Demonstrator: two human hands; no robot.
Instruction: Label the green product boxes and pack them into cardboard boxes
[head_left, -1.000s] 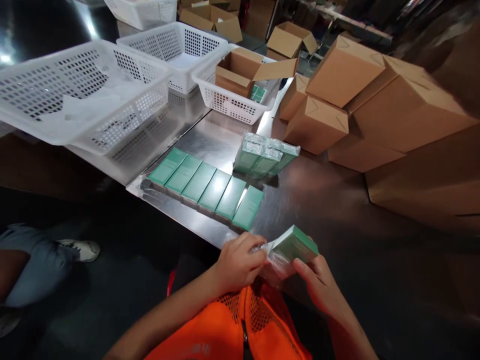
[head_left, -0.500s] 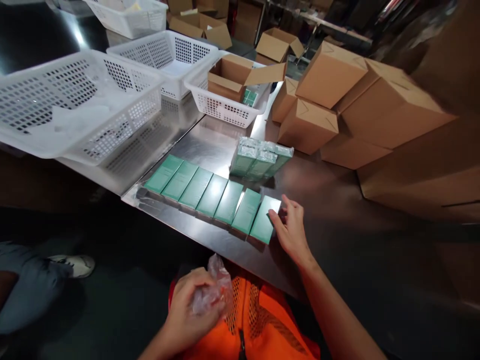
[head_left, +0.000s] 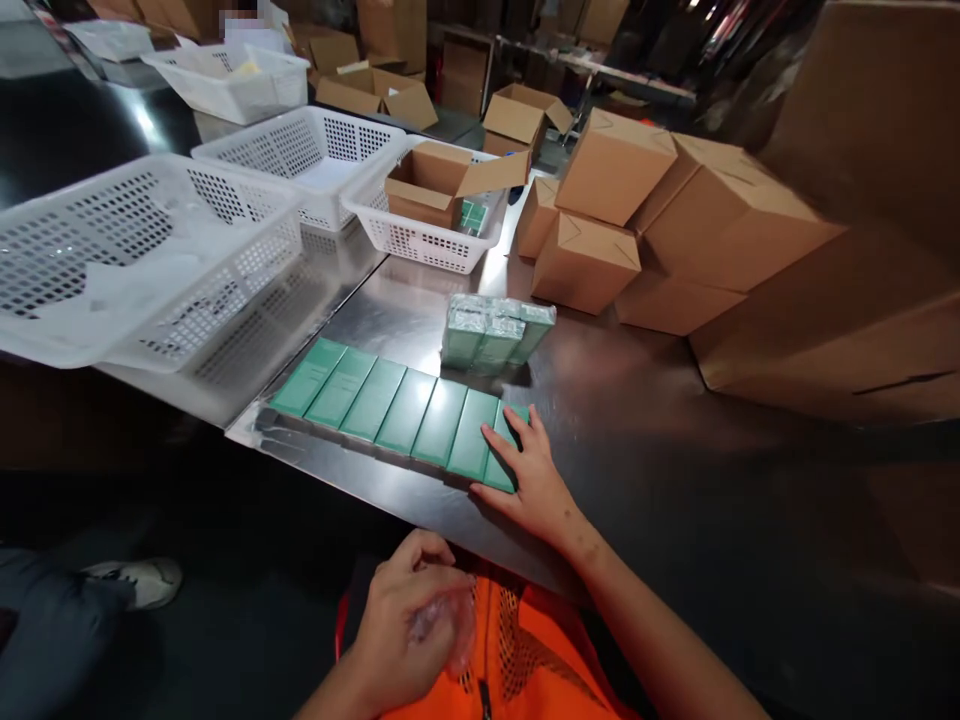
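Observation:
Several flat green boxes [head_left: 390, 405] lie side by side in a row at the near edge of the metal table [head_left: 622, 400]. My right hand [head_left: 529, 475] rests flat on the rightmost box of the row [head_left: 504, 440], fingers spread. My left hand [head_left: 409, 625] is below the table edge, over my orange vest, closed around a crumpled clear plastic wrapper [head_left: 446, 622]. Behind the row stands a plastic-wrapped bundle of green boxes [head_left: 491, 332].
White perforated baskets [head_left: 112, 260] [head_left: 300, 160] stand at the left; another [head_left: 420, 235] holds an open cardboard carton [head_left: 439, 180]. Closed cardboard cartons [head_left: 675, 220] are stacked at the right. Another person's leg and shoe [head_left: 127, 580] are at the lower left.
A second ago both hands held a wrapped green box. The wrapper came off into my left hand; my right hand laid the box at the row's right end and now presses on it.

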